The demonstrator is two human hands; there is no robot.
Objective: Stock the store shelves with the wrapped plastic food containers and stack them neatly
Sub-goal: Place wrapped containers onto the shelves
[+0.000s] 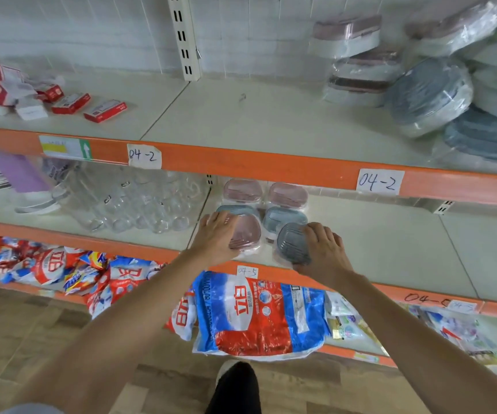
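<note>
Middle shelf point(390, 252): six wrapped containers point(284, 194).

On the middle shelf point(375, 243) lie six small wrapped containers: three pink-lidded ones point(242, 190) and three grey-blue ones point(284, 218) (each hand rests on one from the front pair). Two hands show, the left hand point(216, 237) and the right hand point(325, 249). Up on the top shelf point(241, 121), the heap of larger wrapped containers point(429, 94) overlaps too much to count.
</note>
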